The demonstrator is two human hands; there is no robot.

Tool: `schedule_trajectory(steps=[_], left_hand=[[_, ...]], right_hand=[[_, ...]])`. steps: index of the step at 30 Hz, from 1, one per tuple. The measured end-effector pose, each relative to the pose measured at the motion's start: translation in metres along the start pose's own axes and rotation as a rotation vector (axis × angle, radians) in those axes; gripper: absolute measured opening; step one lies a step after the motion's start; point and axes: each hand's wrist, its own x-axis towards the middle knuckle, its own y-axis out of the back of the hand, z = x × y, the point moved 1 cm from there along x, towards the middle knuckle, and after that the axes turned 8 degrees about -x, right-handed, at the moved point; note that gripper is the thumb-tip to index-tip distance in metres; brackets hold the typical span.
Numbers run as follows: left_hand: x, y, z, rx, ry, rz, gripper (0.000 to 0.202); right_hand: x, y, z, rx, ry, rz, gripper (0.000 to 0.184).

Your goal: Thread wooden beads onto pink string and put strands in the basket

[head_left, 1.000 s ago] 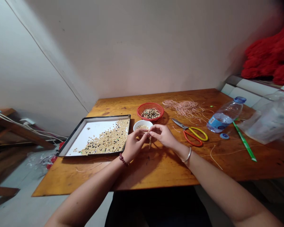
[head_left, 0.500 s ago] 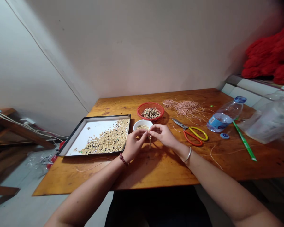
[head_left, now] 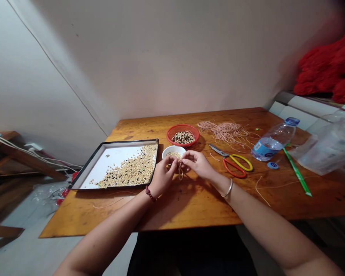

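Left forearm (head_left: 115,224) slants toward two o'clock, right forearm (head_left: 261,216) toward ten; left hand (head_left: 163,175) and right hand (head_left: 200,165) pinch with curled fingers, close together

On the table (head_left: 189,214) before you, your left hand (head_left: 163,174) and right hand (head_left: 199,165) meet just in front of a bowl (head_left: 164,153), with a beaded strand (head_left: 181,175) hanging between them. Behind the bowl sits a basket (head_left: 169,135) with beads in it. Left of your left hand lies a tray (head_left: 106,159), its beads gathered toward the right and near sides. Right of the basket lies tangled cord (head_left: 222,131); scissors (head_left: 225,155) lie in front of it. Farther right you have a bottle (head_left: 266,150), a cap (head_left: 272,165) before it, then a strip (head_left: 297,172) and a bag (head_left: 323,149).
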Motion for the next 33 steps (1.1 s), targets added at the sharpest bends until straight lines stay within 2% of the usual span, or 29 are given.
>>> schedule_trajectory(steps=[6, 12, 19, 27, 31, 33], left_hand=[[-0.0002, -0.0013, 0.0013, 0.026, -0.002, -0.002, 0.026], [0.0002, -0.0015, 0.0056, 0.069, -0.069, -0.002, 0.025], [0.0002, -0.0011, -0.0004, 0.047, -0.076, -0.028, 0.023], [-0.0014, -0.0033, -0.0002, 0.046, -0.052, -0.118, 0.025], [-0.0024, -0.0050, 0.0007, -0.049, -0.001, -0.181, 0.026], [-0.0025, -0.0047, 0.0016, -0.061, 0.001, -0.168, 0.027]], right_hand=[[0.0010, -0.0007, -0.0009, -0.048, 0.007, 0.041, 0.022], [0.0007, -0.0012, -0.0014, -0.086, -0.004, 0.043, 0.016], [0.0010, -0.0025, 0.0006, 0.021, -0.079, -0.002, 0.018], [0.0005, -0.0020, 0.0008, 0.057, -0.071, -0.056, 0.023], [-0.0002, -0.0018, 0.0024, 0.028, -0.036, -0.119, 0.023], [-0.0010, -0.0020, 0.0010, 0.042, -0.034, -0.125, 0.023]])
